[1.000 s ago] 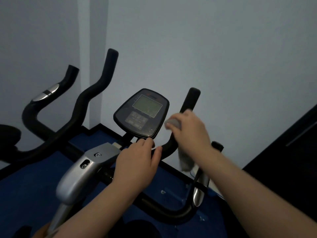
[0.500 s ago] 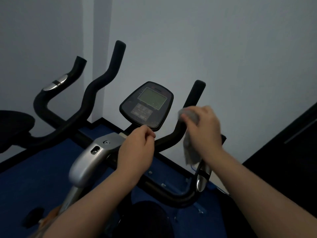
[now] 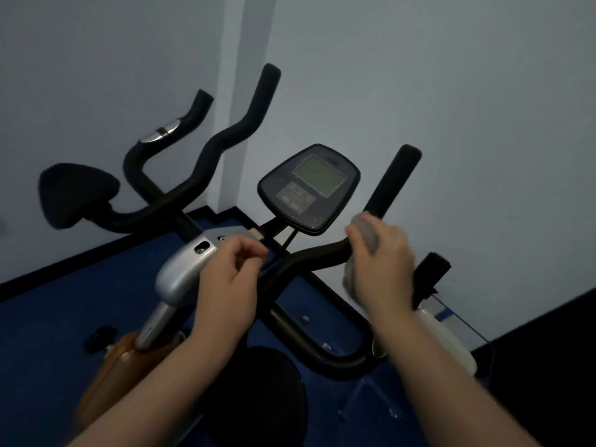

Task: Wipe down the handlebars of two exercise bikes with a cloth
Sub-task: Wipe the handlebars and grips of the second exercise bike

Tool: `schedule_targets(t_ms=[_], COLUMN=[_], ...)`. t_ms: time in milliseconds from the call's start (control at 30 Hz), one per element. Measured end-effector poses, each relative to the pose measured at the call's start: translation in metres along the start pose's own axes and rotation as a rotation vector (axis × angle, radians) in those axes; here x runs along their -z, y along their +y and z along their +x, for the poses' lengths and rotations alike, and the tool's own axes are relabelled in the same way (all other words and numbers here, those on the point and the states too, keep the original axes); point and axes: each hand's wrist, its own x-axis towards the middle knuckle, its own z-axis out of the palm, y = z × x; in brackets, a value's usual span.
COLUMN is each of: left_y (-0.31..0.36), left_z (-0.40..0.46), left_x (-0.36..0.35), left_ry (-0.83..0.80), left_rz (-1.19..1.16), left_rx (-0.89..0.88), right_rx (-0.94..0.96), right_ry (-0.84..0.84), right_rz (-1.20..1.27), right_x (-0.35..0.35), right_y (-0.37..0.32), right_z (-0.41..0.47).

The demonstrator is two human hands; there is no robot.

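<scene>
Two hands up at the near bike: right hand (image 3: 382, 262) closed around the grey cloth (image 3: 366, 235), wrapped on the right handlebar (image 3: 392, 182) so the fabric covers the grip's girth. Left hand (image 3: 227, 282) half curled, holding nothing, by the silver stem housing (image 3: 180, 269), probably for balance. Second bike's handlebars (image 3: 222, 140) wait at left, untouched.

the room around me is dim, with a cool, flat grey-blue cast and no hard shadows. the wall (image 3: 451, 91) is the brightest area, fading darker toward the upper left. the black handlebar (image 3: 392, 182) and the seat (image 3: 77, 195) sink into near-solid dark with little detail. my right hand (image 3: 383, 262) and the cloth (image 3: 366, 232) are smeared with motion blur; my left hand (image 3: 225, 285) is softer than sharp. the console screen (image 3: 319, 174) shows a dull pale sheen. straight lines bow toward the edges.
</scene>
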Motion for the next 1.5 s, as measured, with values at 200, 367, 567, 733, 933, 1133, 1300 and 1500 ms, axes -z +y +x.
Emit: schedule_targets(t_ms=[200, 367, 567, 733, 933, 1133, 1300, 1500], left_y=[0.009, 0.016, 0.007, 0.003, -0.001, -0.006, -0.009, -0.011], left_z=[-0.025, -0.054, -0.073, -0.076, -0.077, -0.081, -0.078, -0.079], left_x=[0.021, 0.019, 0.014, 0.013, 0.012, 0.013, 0.016, 0.019], left_ry=[0.037, 0.006, 0.179, 0.249, 0.315, 0.360, 0.323, 0.314], left_rz=[0.100, 0.426, 0.580, 0.568, 0.526, 0.474, 0.330, 0.186], left_rx=[0.017, -0.052, -0.145, -0.116, -0.124, -0.060, 0.009, 0.082], right_rx=[0.267, 0.303, 0.380, 0.426, 0.491, 0.419, 0.565, 0.834], right_ry=[-0.270, -0.203, -0.341, -0.463, -0.414, -0.351, -0.579, -0.665], right_rz=[0.147, -0.070, 0.104, 0.096, 0.075, 0.062, 0.070, 0.040], right_x=[-0.015, 0.004, -0.025, -0.002, -0.025, -0.005, -0.030, -0.020], right_y=[-0.011, 0.004, -0.009, -0.006, -0.014, -0.012, -0.033, -0.046], right_z=[-0.028, 0.005, -0.044, -0.003, -0.059, -0.005, -0.075, 0.001])
